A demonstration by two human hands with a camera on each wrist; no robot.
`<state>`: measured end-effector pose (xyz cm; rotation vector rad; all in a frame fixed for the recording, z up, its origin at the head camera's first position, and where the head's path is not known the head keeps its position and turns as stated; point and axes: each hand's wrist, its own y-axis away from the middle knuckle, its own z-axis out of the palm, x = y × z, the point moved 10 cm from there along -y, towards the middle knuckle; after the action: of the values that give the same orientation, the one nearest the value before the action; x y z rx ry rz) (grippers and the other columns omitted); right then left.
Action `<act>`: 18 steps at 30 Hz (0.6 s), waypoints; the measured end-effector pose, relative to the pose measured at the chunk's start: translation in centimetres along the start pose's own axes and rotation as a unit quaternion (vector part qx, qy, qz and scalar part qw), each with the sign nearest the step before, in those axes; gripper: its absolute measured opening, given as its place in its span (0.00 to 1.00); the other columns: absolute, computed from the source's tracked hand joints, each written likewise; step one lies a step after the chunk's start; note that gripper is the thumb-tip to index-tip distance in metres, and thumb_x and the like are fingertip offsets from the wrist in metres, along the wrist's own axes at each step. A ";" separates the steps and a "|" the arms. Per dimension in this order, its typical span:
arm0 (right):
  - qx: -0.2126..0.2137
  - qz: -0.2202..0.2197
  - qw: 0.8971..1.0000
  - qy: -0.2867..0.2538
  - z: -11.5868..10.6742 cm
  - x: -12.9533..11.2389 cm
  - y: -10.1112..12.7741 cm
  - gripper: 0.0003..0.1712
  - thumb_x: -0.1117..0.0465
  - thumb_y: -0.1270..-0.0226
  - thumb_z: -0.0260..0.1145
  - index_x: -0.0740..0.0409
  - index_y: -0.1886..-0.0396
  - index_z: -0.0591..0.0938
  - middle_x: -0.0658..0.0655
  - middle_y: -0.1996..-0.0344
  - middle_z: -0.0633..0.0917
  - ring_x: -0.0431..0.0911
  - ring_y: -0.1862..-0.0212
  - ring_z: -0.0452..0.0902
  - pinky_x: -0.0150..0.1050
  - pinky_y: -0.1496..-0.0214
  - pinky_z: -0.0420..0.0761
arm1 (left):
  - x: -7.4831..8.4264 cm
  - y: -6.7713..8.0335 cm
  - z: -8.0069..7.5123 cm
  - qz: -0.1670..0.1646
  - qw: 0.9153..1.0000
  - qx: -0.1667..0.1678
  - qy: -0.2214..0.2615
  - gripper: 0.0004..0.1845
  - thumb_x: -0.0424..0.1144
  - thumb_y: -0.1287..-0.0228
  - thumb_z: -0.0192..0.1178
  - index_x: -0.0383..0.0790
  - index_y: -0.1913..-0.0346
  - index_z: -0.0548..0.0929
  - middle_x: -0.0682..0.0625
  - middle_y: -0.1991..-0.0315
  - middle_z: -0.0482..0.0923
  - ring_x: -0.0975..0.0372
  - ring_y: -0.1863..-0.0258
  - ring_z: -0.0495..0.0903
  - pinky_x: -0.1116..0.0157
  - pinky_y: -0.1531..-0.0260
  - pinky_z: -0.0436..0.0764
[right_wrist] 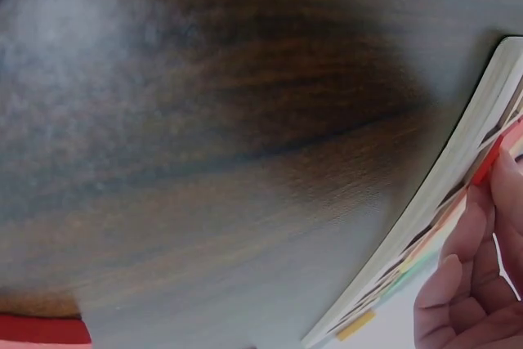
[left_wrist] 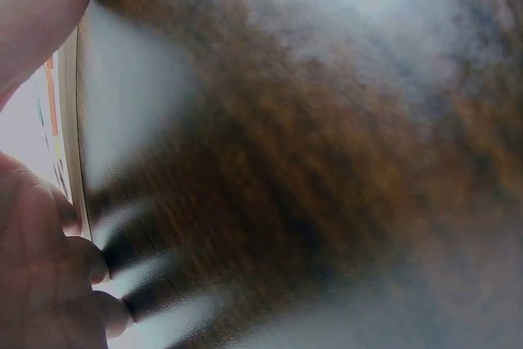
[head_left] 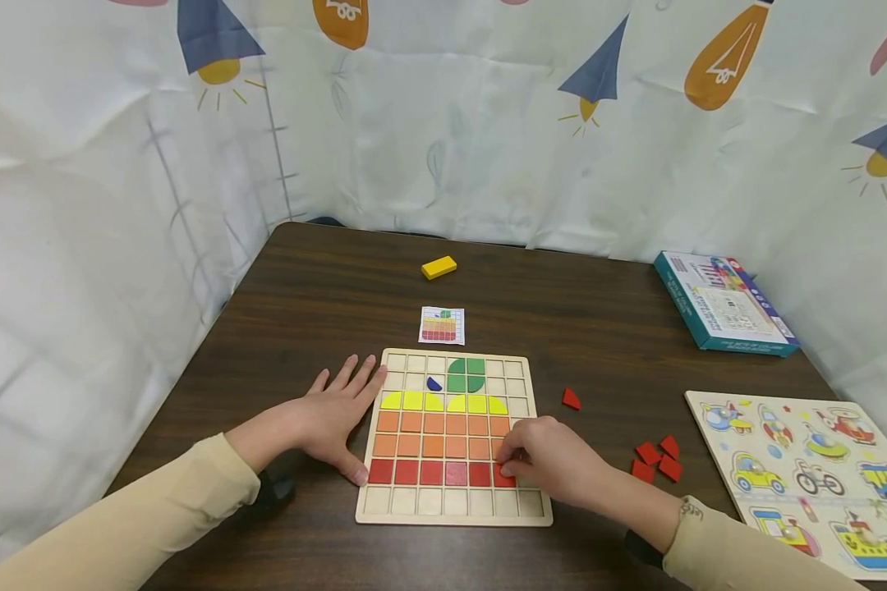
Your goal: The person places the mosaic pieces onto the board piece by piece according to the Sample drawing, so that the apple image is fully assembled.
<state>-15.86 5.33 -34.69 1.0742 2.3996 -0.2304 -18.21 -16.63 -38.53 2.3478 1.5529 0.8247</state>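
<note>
A wooden grid board (head_left: 454,506) lies on the dark table, filled with green, yellow, orange and red tiles. My left hand (head_left: 337,414) rests flat on the table against the board's left edge, fingers spread, thumb by the red row. My right hand (head_left: 554,460) pinches a red tile (head_left: 504,476) at the right end of the red row. In the right wrist view the fingertips (right_wrist: 478,226) hold that red tile (right_wrist: 488,161) at the board's edge (right_wrist: 425,210). The left wrist view shows blurred table and my left hand's fingers (left_wrist: 49,275) beside the board (left_wrist: 69,120).
Loose red tiles (head_left: 658,460) lie right of the board, one more (head_left: 571,400) nearer it. A pattern card (head_left: 442,325) and a yellow block (head_left: 438,267) sit behind the board. A teal box (head_left: 724,304) and a vehicle puzzle (head_left: 813,472) are at the right. Curtains enclose the table.
</note>
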 end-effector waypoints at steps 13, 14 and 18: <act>0.017 -0.006 1.000 0.015 -0.7 -0.2 0.2 0.07 0.68 0.43 0.79 0.52 0.70 0.90 0.42 0.73 0.86 0.30 0.71 0.73 0.27 0.68 0.79 | 0.0 0.1 0.0 -0.002 1.000 -0.001 0.003 0.80 0.66 0.65 0.80 0.34 0.18 0.41 0.34 0.17 0.33 0.35 0.19 0.31 0.28 0.27 0.38; 0.022 -0.002 1.000 0.016 -1.1 0.0 0.3 0.07 0.68 0.43 0.78 0.52 0.70 0.89 0.42 0.73 0.86 0.30 0.71 0.73 0.27 0.67 0.79 | 0.1 0.1 0.0 -0.002 1.000 -0.001 0.004 0.80 0.66 0.65 0.80 0.34 0.18 0.41 0.34 0.17 0.33 0.35 0.19 0.31 0.28 0.28 0.38; 0.054 0.033 0.997 0.046 -3.4 2.1 0.5 0.07 0.67 0.42 0.78 0.52 0.67 0.89 0.44 0.71 0.86 0.32 0.70 0.73 0.30 0.66 0.80 | 0.1 0.1 0.0 -0.003 1.000 0.000 0.005 0.80 0.65 0.65 0.81 0.34 0.18 0.41 0.34 0.16 0.33 0.35 0.19 0.32 0.28 0.27 0.38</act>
<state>-17.96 8.19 -32.76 1.2368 2.4518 -0.2969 -18.10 -16.63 -38.42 2.3409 1.5632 0.8352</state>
